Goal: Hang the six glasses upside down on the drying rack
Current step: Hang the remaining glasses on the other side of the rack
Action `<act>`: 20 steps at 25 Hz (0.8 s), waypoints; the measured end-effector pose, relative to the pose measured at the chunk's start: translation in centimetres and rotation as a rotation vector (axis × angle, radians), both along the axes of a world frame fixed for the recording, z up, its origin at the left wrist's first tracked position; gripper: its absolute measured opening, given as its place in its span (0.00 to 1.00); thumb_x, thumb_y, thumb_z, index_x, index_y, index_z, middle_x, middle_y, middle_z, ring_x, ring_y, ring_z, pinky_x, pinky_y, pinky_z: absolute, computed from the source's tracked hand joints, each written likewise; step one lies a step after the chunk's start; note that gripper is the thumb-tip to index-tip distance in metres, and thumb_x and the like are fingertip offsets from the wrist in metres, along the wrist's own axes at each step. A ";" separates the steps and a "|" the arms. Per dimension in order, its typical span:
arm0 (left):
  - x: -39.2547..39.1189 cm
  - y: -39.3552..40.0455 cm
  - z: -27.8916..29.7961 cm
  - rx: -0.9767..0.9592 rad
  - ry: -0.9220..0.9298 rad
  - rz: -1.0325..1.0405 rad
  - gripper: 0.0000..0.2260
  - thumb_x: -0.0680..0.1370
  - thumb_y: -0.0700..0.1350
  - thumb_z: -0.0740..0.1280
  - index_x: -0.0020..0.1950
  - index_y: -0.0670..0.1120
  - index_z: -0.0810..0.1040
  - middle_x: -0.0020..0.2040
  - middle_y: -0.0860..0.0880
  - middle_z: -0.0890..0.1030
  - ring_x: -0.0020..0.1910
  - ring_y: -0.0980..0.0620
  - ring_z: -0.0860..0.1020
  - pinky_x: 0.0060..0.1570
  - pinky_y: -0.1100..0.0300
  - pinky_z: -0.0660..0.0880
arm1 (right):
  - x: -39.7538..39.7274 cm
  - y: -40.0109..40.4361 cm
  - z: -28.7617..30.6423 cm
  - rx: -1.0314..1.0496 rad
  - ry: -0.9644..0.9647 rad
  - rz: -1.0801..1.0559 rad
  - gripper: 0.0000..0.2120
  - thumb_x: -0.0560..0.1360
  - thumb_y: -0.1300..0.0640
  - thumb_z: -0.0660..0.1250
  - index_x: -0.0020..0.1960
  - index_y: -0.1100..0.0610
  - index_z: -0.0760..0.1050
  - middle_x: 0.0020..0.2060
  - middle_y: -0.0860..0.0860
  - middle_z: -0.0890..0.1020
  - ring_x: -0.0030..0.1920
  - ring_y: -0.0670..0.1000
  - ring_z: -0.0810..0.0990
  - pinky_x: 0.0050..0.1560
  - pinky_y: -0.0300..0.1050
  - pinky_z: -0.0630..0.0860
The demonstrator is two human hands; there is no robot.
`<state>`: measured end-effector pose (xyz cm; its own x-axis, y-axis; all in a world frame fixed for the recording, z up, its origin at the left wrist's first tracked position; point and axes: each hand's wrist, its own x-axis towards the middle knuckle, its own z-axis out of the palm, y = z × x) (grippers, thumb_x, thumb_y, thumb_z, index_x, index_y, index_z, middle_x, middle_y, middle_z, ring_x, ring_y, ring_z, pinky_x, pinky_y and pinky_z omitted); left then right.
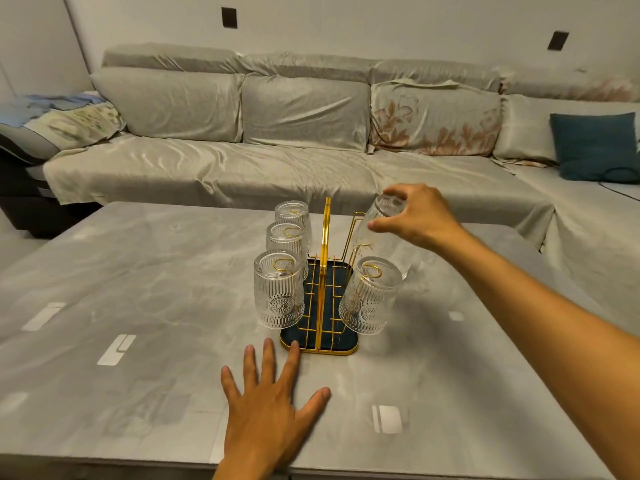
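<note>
the right hand (420, 216) fingers (381, 225) are gripping an upside-down glass (379, 237) over the right side of the rack (325, 271). the left hand (273, 400) is lying flat and open on the table (138, 271). the glass could miss its peg and be knocking the front glass (369, 296).

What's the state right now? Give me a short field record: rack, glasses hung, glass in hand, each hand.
rack: gold wire drying rack with dark tray, on the grey table
glasses hung: four, upside down; three on the left pegs, one on the near right peg
glass in hand: fifth glass, inverted and tilted, at the right side's pegs, not clearly seated
sixth glass: not in view
right hand: grip closed around the fifth glass's base
left hand: flat on the table, fingertip by the tray edge, holding nothing
</note>
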<state>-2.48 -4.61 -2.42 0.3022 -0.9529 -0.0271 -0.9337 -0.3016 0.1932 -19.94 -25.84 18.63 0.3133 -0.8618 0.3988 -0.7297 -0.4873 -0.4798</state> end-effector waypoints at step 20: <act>0.1 0.0 -0.2 0.015 0.008 0.013 0.37 0.62 0.80 0.32 0.66 0.67 0.24 0.76 0.51 0.31 0.73 0.43 0.30 0.66 0.33 0.28 | 3.0 -1.5 -3.2 0.284 0.256 0.053 0.34 0.60 0.44 0.78 0.63 0.53 0.73 0.61 0.53 0.78 0.57 0.55 0.76 0.54 0.52 0.76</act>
<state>-2.33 -4.64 -2.62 0.3143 -0.9483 -0.0439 -0.9281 -0.3167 0.1960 -16.97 -27.37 15.41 0.4187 -0.9067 0.0502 -0.8206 -0.4015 -0.4067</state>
